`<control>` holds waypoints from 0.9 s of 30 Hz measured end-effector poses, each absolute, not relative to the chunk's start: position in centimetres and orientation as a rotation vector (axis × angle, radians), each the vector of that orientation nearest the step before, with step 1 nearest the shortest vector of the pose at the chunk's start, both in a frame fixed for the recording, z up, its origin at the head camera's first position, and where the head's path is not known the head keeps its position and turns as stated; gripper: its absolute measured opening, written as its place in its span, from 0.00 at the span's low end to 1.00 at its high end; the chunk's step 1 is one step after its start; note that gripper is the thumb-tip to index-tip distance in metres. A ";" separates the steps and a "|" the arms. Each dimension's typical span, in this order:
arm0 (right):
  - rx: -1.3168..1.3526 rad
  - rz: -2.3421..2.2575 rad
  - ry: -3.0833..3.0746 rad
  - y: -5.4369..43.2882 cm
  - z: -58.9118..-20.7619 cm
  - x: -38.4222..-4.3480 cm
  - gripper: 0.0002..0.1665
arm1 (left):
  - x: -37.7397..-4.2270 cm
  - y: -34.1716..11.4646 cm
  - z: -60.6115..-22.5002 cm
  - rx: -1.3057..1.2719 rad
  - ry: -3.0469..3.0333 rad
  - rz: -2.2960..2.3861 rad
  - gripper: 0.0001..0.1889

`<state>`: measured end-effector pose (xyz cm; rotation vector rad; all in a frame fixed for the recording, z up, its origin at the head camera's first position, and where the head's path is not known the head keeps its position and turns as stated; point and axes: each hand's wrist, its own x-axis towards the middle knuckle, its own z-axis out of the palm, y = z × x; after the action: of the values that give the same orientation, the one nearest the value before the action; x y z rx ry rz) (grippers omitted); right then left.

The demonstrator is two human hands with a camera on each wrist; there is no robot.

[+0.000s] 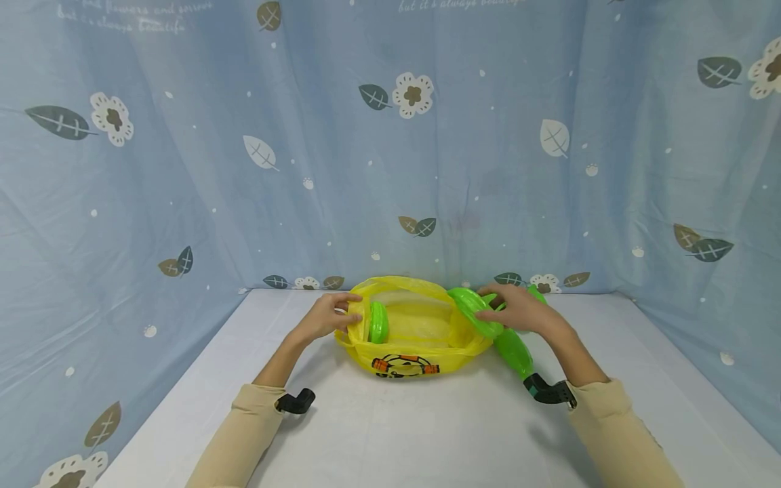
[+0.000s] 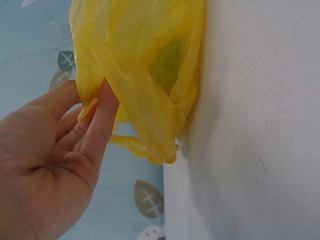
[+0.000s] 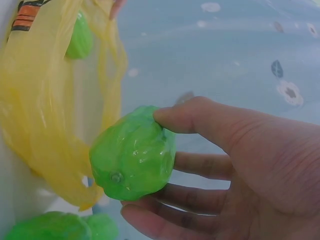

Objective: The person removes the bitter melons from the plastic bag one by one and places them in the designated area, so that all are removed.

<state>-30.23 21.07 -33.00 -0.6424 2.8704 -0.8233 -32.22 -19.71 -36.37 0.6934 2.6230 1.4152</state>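
Note:
My left hand (image 1: 326, 317) pinches the left rim of a yellow plastic bag (image 1: 360, 356) between thumb and fingers, and the bag's mouth gapes upward. Inside, at the left end, lies a glossy green vegetable-like piece (image 1: 378, 322). At the bag's right rim, my right hand (image 1: 521, 308) grips another green piece (image 3: 132, 155), ribbed and shiny with a small stub at its end. This piece tilts over the bag's right edge in the head view. In the left wrist view the thin film (image 2: 135, 90) bunches between the fingers.
Right of the bag, below my right hand, a long green piece (image 1: 514, 352) lies on the white table (image 1: 403, 434). More green (image 1: 537, 293) shows behind that hand. A blue patterned curtain (image 1: 464, 169) hangs behind the table and along both sides.

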 end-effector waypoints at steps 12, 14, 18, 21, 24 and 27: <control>-0.658 -0.878 2.875 22.5 -33.2 -29.5 0.36 | -32.2 -19.7 -36.4 0.702 2.621 1.418 0.27; -0.651 -0.890 2.867 22.7 -33.3 -29.4 0.36 | -32.2 -19.7 -36.4 0.706 2.623 1.416 0.27; -0.612 -0.901 2.861 23.3 -33.3 -29.2 0.37 | -32.3 -19.7 -36.3 0.710 2.624 1.412 0.27; -0.586 -0.897 2.858 23.8 -33.3 -29.1 0.38 | -32.3 -19.7 -36.3 0.708 2.621 1.414 0.27; -0.580 -0.884 2.852 24.1 -33.2 -29.0 0.39 | -32.3 -19.7 -36.3 0.705 2.615 1.415 0.27; -0.592 -0.876 2.851 24.5 -33.2 -28.9 0.39 | -32.3 -19.7 -36.3 0.701 2.611 1.412 0.27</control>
<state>-28.90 24.53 -33.17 -0.5919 2.8507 -0.8765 -32.25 -19.70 -36.32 0.7005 2.6112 1.4121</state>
